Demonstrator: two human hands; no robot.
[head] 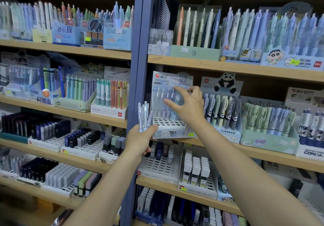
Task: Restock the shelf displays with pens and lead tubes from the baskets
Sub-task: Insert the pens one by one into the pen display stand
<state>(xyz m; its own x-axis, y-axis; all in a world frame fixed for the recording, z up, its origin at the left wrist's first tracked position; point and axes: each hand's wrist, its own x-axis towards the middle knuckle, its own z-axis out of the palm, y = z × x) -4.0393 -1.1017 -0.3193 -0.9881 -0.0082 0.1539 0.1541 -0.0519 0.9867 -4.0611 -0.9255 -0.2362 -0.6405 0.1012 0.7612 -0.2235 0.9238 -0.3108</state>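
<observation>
My left hand (140, 141) grips a small bunch of pale blue and white pens (144, 115), held upright just left of a 0.7 mm pen display box (171, 129). The box stands on the middle shelf of the right bay; its holed tray has many empty holes at the front and a few pastel pens (166, 103) at the back. My right hand (188, 104) reaches over that box with spread fingers and touches the tops of the pens in it. Whether it pinches one, I cannot tell.
A blue steel upright (138, 68) divides two shelf bays. A panda pen display (223, 113) stands right of the box, a green display (268, 134) beyond it. Lead tube trays (161, 166) sit on the shelf below, and more lead trays (78, 143) fill the left bay.
</observation>
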